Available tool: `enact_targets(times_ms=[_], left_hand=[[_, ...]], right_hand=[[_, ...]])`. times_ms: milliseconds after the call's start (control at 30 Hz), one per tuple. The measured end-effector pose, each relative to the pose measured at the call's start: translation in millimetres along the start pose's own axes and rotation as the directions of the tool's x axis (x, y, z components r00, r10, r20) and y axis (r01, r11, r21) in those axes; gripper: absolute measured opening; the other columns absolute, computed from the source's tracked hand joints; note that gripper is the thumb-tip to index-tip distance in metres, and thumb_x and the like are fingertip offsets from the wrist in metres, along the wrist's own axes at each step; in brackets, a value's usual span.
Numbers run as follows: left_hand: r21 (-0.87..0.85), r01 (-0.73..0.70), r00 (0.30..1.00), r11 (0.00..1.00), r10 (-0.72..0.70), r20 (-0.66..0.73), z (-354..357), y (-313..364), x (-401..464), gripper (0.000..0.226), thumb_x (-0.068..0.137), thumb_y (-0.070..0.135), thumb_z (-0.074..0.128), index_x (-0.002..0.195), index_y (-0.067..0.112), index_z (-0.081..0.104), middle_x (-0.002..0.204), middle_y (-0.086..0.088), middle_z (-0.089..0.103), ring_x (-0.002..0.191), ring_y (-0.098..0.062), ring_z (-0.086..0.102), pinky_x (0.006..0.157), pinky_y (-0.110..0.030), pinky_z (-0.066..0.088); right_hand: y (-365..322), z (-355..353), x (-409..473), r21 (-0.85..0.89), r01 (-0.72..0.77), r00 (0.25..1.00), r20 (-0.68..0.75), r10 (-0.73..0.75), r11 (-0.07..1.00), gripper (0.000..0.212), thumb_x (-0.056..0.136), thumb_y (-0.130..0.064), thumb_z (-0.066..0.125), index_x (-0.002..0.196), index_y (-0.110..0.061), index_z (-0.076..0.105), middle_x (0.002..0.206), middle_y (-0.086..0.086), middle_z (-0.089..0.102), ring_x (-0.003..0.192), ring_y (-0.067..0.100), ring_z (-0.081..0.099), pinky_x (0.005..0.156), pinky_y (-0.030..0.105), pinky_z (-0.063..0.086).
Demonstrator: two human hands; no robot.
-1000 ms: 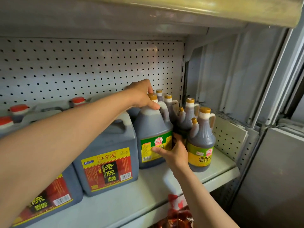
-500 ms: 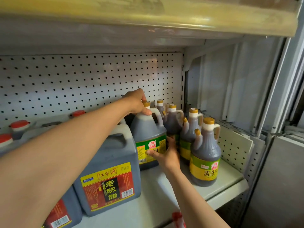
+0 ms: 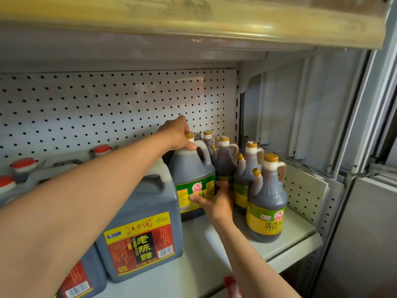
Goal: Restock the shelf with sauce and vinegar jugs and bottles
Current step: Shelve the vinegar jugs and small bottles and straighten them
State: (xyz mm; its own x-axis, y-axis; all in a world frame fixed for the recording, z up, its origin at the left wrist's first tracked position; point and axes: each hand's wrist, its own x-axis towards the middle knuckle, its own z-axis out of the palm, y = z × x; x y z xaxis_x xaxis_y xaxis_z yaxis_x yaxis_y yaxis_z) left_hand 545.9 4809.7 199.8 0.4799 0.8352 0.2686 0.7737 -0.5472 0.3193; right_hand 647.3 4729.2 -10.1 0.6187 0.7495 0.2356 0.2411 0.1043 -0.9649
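Observation:
A dark vinegar jug with a green and yellow label (image 3: 191, 175) stands on the white shelf (image 3: 285, 235), well back from its front edge. My left hand (image 3: 177, 134) grips its gold-capped neck from above. My right hand (image 3: 217, 201) holds its lower right side, thumb across the label. To its right stand several smaller brown bottles with gold caps (image 3: 266, 203). On its left sits a big grey square jug with a red and black label (image 3: 141, 224).
More grey jugs with red caps (image 3: 23, 166) line the shelf's left part. A white pegboard (image 3: 107, 108) backs the shelf. The upper shelf's yellow edge (image 3: 193, 20) hangs low overhead. Grey metal uprights and panels (image 3: 343, 125) close off the right.
The green-labelled jug has slid further back on the shelf with both hands still on it. The camera has tilted up, so everything sits lower in view.

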Motion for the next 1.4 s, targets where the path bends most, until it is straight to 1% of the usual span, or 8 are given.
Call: enact_targets(times_ms=[233, 400, 533, 633, 700, 867, 1133, 1400], left_hand=[[-0.103, 0.036, 0.989, 0.994, -0.050, -0.140, 11, 7, -17, 0.061, 0.076, 0.039, 0.083, 0.125, 0.020, 0.051, 0.125, -0.010, 0.060, 0.110, -0.030, 0.057, 0.083, -0.034, 0.045], [-0.169, -0.178, 0.930, 0.969, 0.110, -0.352, 23, 34, -32, 0.056, 0.077, 0.045, 0.080, 0.122, 0.024, 0.056, 0.121, -0.010, 0.060, 0.116, -0.030, 0.052, 0.089, -0.037, 0.042], [-0.168, -0.212, 0.935, 0.963, 0.150, -0.321, 50, 62, -43, 0.051, 0.077, 0.049, 0.078, 0.120, 0.028, 0.058, 0.121, -0.008, 0.056, 0.118, -0.029, 0.047, 0.081, -0.031, 0.033], [-0.223, -0.211, 0.961, 0.952, 0.161, -0.223, 62, 74, -38, 0.054, 0.081, 0.047, 0.076, 0.127, 0.025, 0.057, 0.129, -0.008, 0.056, 0.122, -0.029, 0.050, 0.089, -0.033, 0.040], [-0.257, -0.183, 0.973, 0.949, 0.138, -0.184, 66, 76, -33, 0.056, 0.083, 0.046, 0.075, 0.130, 0.022, 0.056, 0.133, -0.007, 0.058, 0.123, -0.029, 0.051, 0.097, -0.040, 0.045], [-0.305, -0.106, 0.987, 0.946, 0.061, -0.152, 76, 76, -15, 0.061, 0.086, 0.046, 0.071, 0.137, 0.018, 0.052, 0.136, -0.010, 0.057, 0.126, -0.030, 0.050, 0.093, -0.034, 0.042], [-0.251, -0.024, 0.999, 0.968, 0.014, -0.040, 82, 76, 16, 0.061, 0.090, 0.048, 0.065, 0.140, 0.017, 0.050, 0.140, -0.014, 0.053, 0.130, -0.033, 0.046, 0.104, -0.042, 0.043], [-0.086, -0.044, 0.998, 0.995, 0.040, -0.047, 72, 86, 27, 0.042, 0.089, 0.025, 0.073, 0.128, 0.012, 0.064, 0.132, -0.013, 0.061, 0.121, -0.032, 0.056, 0.104, -0.041, 0.045]], right_hand=[[-34, -28, -49, -0.183, 0.172, 0.985, 0.000, -0.175, 0.968, 0.069, 0.075, -0.040, 0.086, 0.131, -0.016, 0.054, 0.128, 0.004, 0.058, 0.118, 0.018, 0.059, 0.099, 0.037, 0.051], [-49, -84, -95, -0.054, 0.407, 0.865, -0.298, -0.404, 0.912, 0.028, 0.081, -0.022, 0.083, 0.104, -0.019, 0.067, 0.101, -0.005, 0.066, 0.093, 0.001, 0.065, 0.077, 0.011, 0.052], [-41, -126, -97, -0.182, 0.293, 0.800, -0.492, -0.345, 0.939, 0.054, 0.078, -0.034, 0.085, 0.123, -0.023, 0.058, 0.116, -0.008, 0.053, 0.108, 0.000, 0.052, 0.088, 0.011, 0.041], [-24, -145, -85, -0.216, 0.117, 0.909, -0.370, -0.192, 0.969, 0.092, 0.073, -0.041, 0.087, 0.149, -0.018, 0.040, 0.145, 0.000, 0.046, 0.135, 0.016, 0.041, 0.110, 0.030, 0.037], [-13, -152, -79, -0.124, 0.088, 0.964, -0.239, -0.116, 0.988, 0.096, 0.073, -0.034, 0.088, 0.153, -0.018, 0.036, 0.148, 0.000, 0.049, 0.135, 0.016, 0.047, 0.112, 0.040, 0.043], [14, -160, -69, 0.025, 0.142, 0.982, -0.127, -0.138, 0.990, 0.088, 0.072, -0.032, 0.089, 0.147, -0.028, 0.043, 0.128, -0.020, 0.061, 0.111, -0.010, 0.060, 0.084, 0.011, 0.052], [40, -157, -60, 0.156, 0.160, 0.984, -0.108, -0.144, 0.975, 0.089, 0.070, -0.048, 0.088, 0.147, -0.038, 0.045, 0.128, -0.023, 0.064, 0.115, 0.001, 0.063, 0.085, 0.017, 0.054], [48, -163, -52, 0.201, 0.137, 0.990, -0.061, -0.127, 0.970, 0.087, 0.073, -0.032, 0.090, 0.148, -0.030, 0.046, 0.128, -0.014, 0.067, 0.115, 0.006, 0.065, 0.084, 0.018, 0.054]])
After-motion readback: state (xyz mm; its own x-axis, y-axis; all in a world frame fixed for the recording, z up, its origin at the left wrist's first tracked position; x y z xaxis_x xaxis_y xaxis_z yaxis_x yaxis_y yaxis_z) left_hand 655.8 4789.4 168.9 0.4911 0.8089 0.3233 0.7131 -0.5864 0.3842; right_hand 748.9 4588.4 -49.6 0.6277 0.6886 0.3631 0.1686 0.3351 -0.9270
